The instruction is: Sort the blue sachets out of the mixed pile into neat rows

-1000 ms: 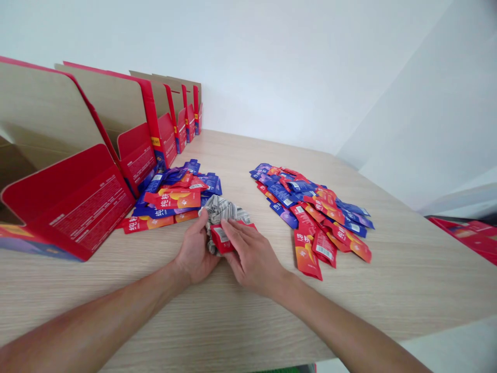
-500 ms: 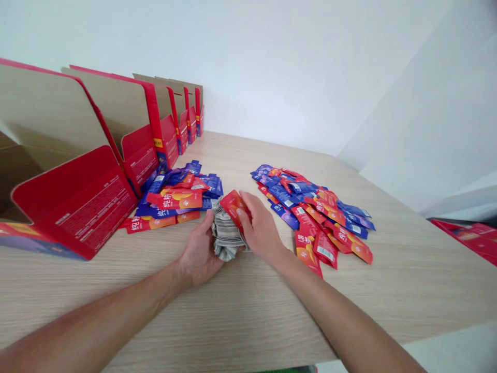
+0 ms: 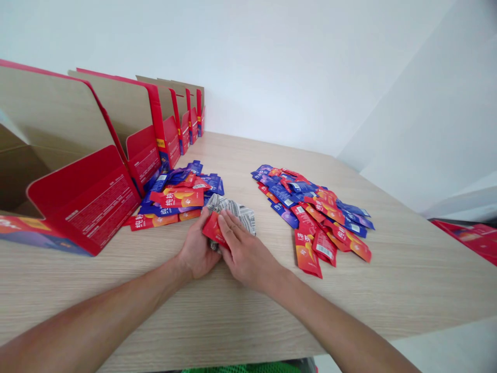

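A crumpled grey-and-white striped cloth (image 3: pixel 247 215) rests in my left hand (image 3: pixel 199 253), whose thumb lies near the edge of a red sachet (image 3: pixel 212 228). My right hand (image 3: pixel 250 259) is closed on the sachet from above, with its fingers pressing it against the cloth. Part of the sachet and the lower cloth are hidden by my fingers. Just beyond my left hand lies a pile of red and blue sachets (image 3: pixel 176 198). To the right of my right hand, a larger heap of similar sachets (image 3: pixel 306 202) spreads over the wooden table (image 3: pixel 217 321).
Several open red cardboard boxes (image 3: pixel 89 202) stand in a row along the left, flaps raised, reaching back to the white wall (image 3: pixel 279 72). Something flat and red (image 3: pixel 469 235) shows at the far right. Below the table's front edge is green mesh (image 3: pixel 248 368).
My right hand has turned over the sachet and moved down and left with it. The cloth now sticks out farther to the right, beyond my right fingers.
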### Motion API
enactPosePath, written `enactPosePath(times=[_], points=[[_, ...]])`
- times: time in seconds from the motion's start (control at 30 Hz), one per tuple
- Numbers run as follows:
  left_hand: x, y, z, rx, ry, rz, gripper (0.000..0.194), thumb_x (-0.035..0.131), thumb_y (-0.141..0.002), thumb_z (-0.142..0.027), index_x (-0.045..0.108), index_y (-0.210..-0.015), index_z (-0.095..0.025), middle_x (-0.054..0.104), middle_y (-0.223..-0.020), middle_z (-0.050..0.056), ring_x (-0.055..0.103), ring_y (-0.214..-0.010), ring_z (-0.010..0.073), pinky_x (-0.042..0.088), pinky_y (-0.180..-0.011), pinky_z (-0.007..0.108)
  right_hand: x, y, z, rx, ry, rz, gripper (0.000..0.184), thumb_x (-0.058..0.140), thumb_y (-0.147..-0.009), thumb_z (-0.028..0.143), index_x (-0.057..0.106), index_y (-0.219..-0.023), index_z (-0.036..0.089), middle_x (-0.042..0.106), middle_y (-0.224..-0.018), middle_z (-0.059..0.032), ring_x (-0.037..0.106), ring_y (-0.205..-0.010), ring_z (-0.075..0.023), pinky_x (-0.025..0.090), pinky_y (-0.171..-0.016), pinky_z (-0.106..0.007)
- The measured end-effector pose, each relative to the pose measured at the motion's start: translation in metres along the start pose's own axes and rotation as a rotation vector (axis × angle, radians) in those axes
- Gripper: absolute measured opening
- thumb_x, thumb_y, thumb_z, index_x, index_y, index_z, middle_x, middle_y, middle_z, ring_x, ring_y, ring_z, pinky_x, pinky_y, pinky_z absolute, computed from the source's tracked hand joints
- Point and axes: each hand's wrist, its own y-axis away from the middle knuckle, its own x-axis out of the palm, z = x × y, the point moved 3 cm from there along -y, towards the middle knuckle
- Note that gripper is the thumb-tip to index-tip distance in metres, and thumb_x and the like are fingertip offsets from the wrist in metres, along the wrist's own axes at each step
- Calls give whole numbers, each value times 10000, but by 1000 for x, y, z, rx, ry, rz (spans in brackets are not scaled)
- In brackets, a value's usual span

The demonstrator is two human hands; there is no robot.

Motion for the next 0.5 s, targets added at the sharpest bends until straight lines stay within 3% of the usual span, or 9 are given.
enactPosePath(times=[0.07, 0.13, 0.2, 0.27, 0.37, 0.5], points=[[2, 1, 0, -9, -15, 15, 557, 336, -1107, -450, 743, -959, -100, 798, -912, 150, 780, -909, 242, 637, -883, 361, -17, -5, 2, 32, -29, 43, 522, 397, -1048, 158, 453, -1557, 58, 619, -1479, -237, 589, -1400, -292, 535, -1111, -453], [6, 2, 0, 19, -26, 67, 563, 316, -1111, -447, 744, -988, -104, 800, -917, 140, 782, -891, 242, 644, -853, 364, -40, -16, -1, 162, -52, 10, 407, 383, -1073, 202, 596, -1410, 117, 776, -1190, -170, 763, -1070, -268, 606, -888, -377], [10, 2, 2, 48, -47, 117, 568, 288, -1115, -443, 745, -1091, -107, 804, -936, 130, 785, -878, 241, 651, -828, 369, -62, -32, -9, 322, -75, -119, 316, 409, -1092, 302, 667, -1218, 170, 790, -929, -99, 770, -814, -250, 578, -723, -330], [11, 1, 6, 39, -85, 132, 572, 273, -1117, -448, 733, -1172, -111, 806, -927, 124, 787, -830, 238, 660, -770, 370, -73, -54, -17, 445, -171, -256, 294, 434, -1091, 394, 652, -1081, 197, 748, -792, -56, 734, -692, -229, 542, -646, -301], [8, -3, 11, -2, -114, 133, 523, 318, -1113, -446, 714, -1223, -123, 808, -917, 112, 781, -754, 223, 660, -691, 347, -62, -99, -27, 588, -489, -275, 243, 488, -1076, 394, 611, -987, 204, 697, -691, -11, 679, -571, -182, 520, -570, -259], [2, -8, 13, -4, -100, 138, 480, 372, -1103, -451, 705, -1244, -135, 813, -986, 119, 788, -801, 227, 659, -719, 348, -10, -160, -23, 754, -994, -25, 212, 538, -1030, 162, 586, -824, 182, 646, -598, 17, 631, -495, -142, 552, -553, -247]])
